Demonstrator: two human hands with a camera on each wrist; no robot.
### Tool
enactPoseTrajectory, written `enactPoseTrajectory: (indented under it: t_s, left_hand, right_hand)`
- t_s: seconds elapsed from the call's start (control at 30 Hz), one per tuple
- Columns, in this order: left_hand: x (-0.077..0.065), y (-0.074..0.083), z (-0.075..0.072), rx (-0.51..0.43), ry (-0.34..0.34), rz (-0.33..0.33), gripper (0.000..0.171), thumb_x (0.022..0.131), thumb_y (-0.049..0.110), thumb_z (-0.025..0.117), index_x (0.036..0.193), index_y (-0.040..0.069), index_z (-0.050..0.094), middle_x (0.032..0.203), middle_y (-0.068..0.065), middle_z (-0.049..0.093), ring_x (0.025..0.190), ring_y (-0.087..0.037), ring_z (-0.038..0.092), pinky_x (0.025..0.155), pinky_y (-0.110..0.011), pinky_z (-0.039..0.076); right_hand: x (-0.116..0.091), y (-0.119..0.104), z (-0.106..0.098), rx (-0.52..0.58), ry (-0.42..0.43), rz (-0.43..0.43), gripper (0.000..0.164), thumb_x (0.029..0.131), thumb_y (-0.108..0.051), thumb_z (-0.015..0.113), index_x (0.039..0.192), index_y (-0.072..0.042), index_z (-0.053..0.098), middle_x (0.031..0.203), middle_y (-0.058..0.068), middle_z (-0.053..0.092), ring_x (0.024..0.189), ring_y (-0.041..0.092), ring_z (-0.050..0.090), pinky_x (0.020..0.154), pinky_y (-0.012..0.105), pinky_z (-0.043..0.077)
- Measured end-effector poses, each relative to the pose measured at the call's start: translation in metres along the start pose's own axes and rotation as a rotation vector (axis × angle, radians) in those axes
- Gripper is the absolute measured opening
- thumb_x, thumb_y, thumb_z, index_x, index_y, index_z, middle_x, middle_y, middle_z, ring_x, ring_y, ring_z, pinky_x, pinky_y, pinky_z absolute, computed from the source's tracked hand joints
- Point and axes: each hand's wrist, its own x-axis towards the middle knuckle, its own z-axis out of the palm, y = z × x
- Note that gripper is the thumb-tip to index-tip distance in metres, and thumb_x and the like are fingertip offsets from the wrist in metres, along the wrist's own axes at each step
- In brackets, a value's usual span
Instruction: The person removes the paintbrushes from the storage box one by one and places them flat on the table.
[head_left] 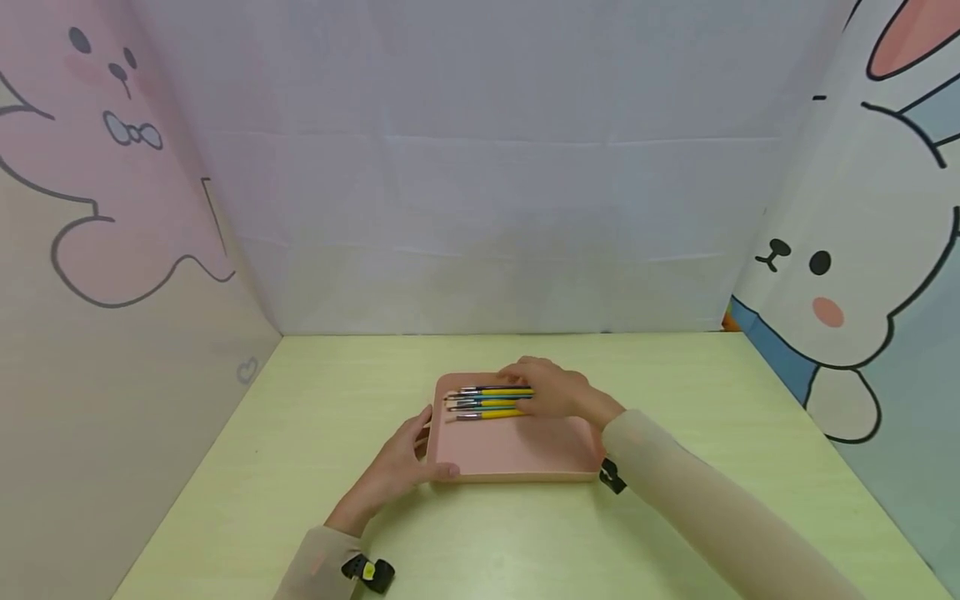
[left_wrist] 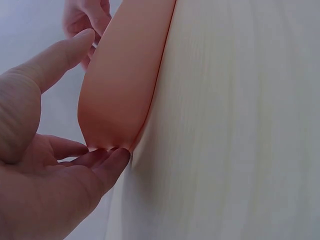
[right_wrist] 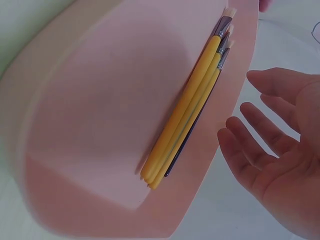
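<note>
A shallow pink tray [head_left: 510, 450] sits on the table, with several paintbrushes [head_left: 487, 403] lying side by side along its far side. Yellow handles [right_wrist: 182, 115] and a dark one show in the right wrist view, and their bristles point left in the head view. My left hand [head_left: 397, 458] holds the tray's near left corner. Its fingertips [left_wrist: 115, 160] touch the end wall and the thumb lies at the rim. Over the tray's far right part is my right hand [head_left: 551, 392], its fingers spread and slightly bent. In the right wrist view a gap separates them from the brushes.
The pale yellow-green table [head_left: 330, 400] reaches back to a white cloth wall [head_left: 495, 192]. Side panels with cartoon animals, including a rabbit [head_left: 847, 275] on the right, border it. A dark wrist strap [head_left: 369, 573] is on the left sleeve.
</note>
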Motion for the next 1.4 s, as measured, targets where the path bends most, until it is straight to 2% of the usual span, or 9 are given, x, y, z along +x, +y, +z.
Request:
enactPoseTrajectory:
  t_s: [0.17, 0.4, 0.53, 0.63, 0.83, 1.03, 1.17, 1.4]
  left_hand:
    - [-0.001, 0.0, 0.001, -0.027, -0.01, -0.012, 0.117, 0.08, 0.03, 0.097, 0.17, 0.01, 0.024, 0.169, -0.018, 0.035, 0.149, -0.042, 0.045, 0.122, -0.057, 0.041]
    - [-0.002, -0.001, 0.0, -0.079, -0.021, -0.005, 0.116, 0.08, 0.023, 0.097, 0.17, 0.011, 0.024, 0.168, -0.019, 0.035, 0.149, -0.042, 0.045, 0.121, -0.055, 0.043]
    - [-0.003, -0.002, -0.001, -0.091, -0.026, 0.002, 0.116, 0.08, 0.022, 0.096, 0.17, 0.011, 0.024, 0.168, -0.02, 0.035, 0.149, -0.043, 0.045, 0.12, -0.055, 0.044]
    - [-0.003, -0.003, -0.001, -0.091, -0.028, 0.001, 0.116, 0.08, 0.022, 0.096, 0.17, 0.011, 0.024, 0.168, -0.019, 0.035, 0.149, -0.042, 0.045, 0.12, -0.054, 0.044]
    - [-0.001, -0.004, -0.002, -0.091, -0.031, 0.003, 0.114, 0.081, 0.022, 0.096, 0.17, 0.013, 0.025, 0.168, -0.019, 0.035, 0.149, -0.042, 0.046, 0.119, -0.052, 0.045]
    - [0.0, -0.004, -0.001, -0.09, -0.028, 0.004, 0.114, 0.08, 0.02, 0.096, 0.17, 0.015, 0.027, 0.168, -0.017, 0.036, 0.149, -0.04, 0.046, 0.119, -0.051, 0.046]
    - [0.001, -0.003, -0.001, -0.093, -0.028, -0.008, 0.113, 0.081, 0.02, 0.096, 0.17, 0.016, 0.026, 0.168, -0.016, 0.037, 0.148, -0.04, 0.047, 0.118, -0.052, 0.046]
    - [0.0, -0.003, -0.001, -0.072, -0.026, -0.016, 0.114, 0.081, 0.022, 0.096, 0.17, 0.017, 0.026, 0.168, -0.015, 0.038, 0.148, -0.04, 0.047, 0.118, -0.051, 0.047]
  right_hand:
    - [0.001, -0.002, 0.003, 0.033, -0.029, -0.006, 0.048, 0.097, -0.005, 0.071, 0.144, -0.002, 0.063, 0.131, 0.019, 0.066, 0.118, 0.039, 0.064, 0.105, 0.051, 0.054]
    - [0.003, -0.007, 0.01, 0.055, -0.046, 0.036, 0.045, 0.096, 0.001, 0.068, 0.14, -0.003, 0.068, 0.129, 0.016, 0.065, 0.119, 0.033, 0.057, 0.107, 0.048, 0.05]
    - [0.005, -0.009, 0.015, 0.106, -0.041, 0.077, 0.042, 0.096, 0.005, 0.066, 0.137, -0.004, 0.07, 0.133, 0.013, 0.067, 0.126, 0.031, 0.057, 0.109, 0.046, 0.051]
    - [0.007, -0.009, 0.019, 0.11, -0.045, 0.085, 0.04, 0.096, 0.007, 0.065, 0.134, -0.004, 0.072, 0.133, 0.01, 0.069, 0.124, 0.03, 0.06, 0.108, 0.044, 0.052]
    - [0.009, -0.007, 0.023, 0.056, -0.068, 0.058, 0.036, 0.096, 0.007, 0.066, 0.129, -0.004, 0.075, 0.125, 0.008, 0.072, 0.113, 0.028, 0.062, 0.103, 0.042, 0.053]
    - [0.011, -0.004, 0.027, -0.008, -0.058, 0.049, 0.029, 0.094, 0.007, 0.069, 0.115, -0.009, 0.079, 0.111, 0.002, 0.072, 0.101, 0.023, 0.06, 0.095, 0.038, 0.052]
    - [0.013, -0.002, 0.03, -0.018, -0.048, 0.04, 0.026, 0.093, 0.008, 0.069, 0.11, -0.008, 0.08, 0.107, 0.002, 0.073, 0.095, 0.021, 0.06, 0.09, 0.036, 0.052]
    - [0.013, -0.002, 0.032, -0.039, -0.03, 0.014, 0.03, 0.09, 0.013, 0.07, 0.108, -0.008, 0.08, 0.107, 0.003, 0.073, 0.095, 0.021, 0.062, 0.09, 0.035, 0.054]
